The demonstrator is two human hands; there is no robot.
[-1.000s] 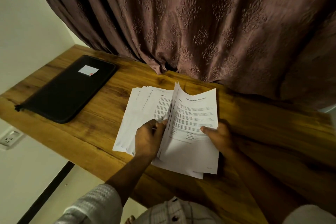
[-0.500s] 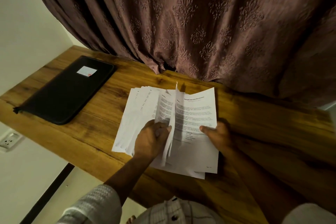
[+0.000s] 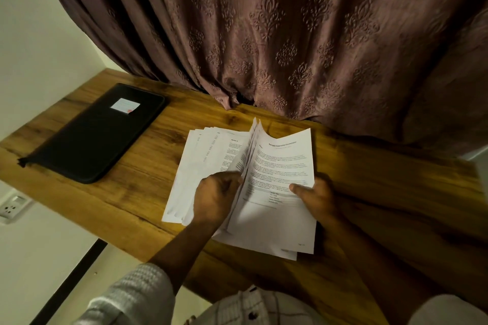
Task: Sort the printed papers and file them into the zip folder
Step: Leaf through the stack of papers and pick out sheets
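Gripping papers [image 3: 280, 221], left hand [image 3: 215, 199], right hand [image 3: 318, 199] curled

A wooden table [image 3: 396, 192] holds a spread of printed papers [image 3: 285, 161]. The left hand [image 3: 216, 200] pinches several sheets lifted on edge at the middle. The right hand [image 3: 317, 200] grips the right-hand pile, thumb on the top page. A closed black zip folder [image 3: 97, 134] lies well apart to the left. A brown patterned curtain [image 3: 264, 34] hangs behind.

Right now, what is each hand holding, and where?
Left hand pinches lifted sheets at their edge; right hand holds the stack at its right edge.
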